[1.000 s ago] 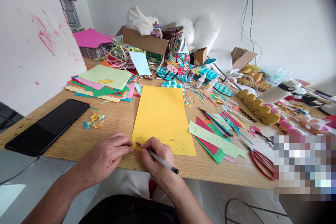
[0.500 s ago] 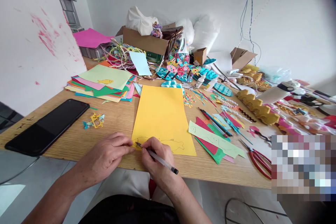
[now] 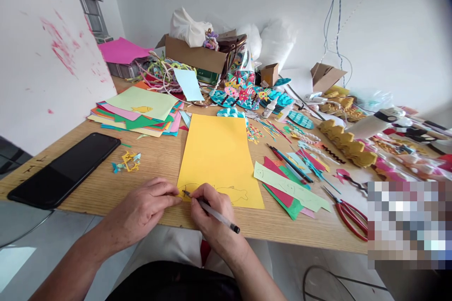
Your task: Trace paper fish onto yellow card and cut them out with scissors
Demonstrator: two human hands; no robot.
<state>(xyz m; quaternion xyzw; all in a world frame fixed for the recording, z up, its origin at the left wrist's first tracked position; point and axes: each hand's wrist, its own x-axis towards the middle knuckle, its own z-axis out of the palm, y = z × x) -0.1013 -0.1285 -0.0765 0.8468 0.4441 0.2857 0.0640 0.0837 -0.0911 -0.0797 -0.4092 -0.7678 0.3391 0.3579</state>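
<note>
A yellow sheet of paper [image 3: 217, 150] lies on the wooden table in front of me, with fish outlines drawn along its near edge. My right hand [image 3: 213, 209] is closed around a pen [image 3: 221, 217] with a clear barrel and dark end. The pen's tip meets the paper at the left fish outline, near its head. Part of that drawing is hidden behind the right hand. My left hand [image 3: 148, 204] rests flat with fingers stretched out, the fingertips at the sheet's lower left corner. It holds nothing.
A black phone [image 3: 65, 169] and yellow paper scraps [image 3: 130, 162] lie to the left, before a stack of coloured paper [image 3: 141, 103]. On the right are a pale green strip with fish drawings [image 3: 291, 188], red-handled scissors [image 3: 348, 214] and several pens [image 3: 289, 164]. Craft pieces and boxes crowd the back.
Almost nothing differs. Both hands and the pen stay in nearly the same place on the yellow paper, and the view shifts very slightly.
</note>
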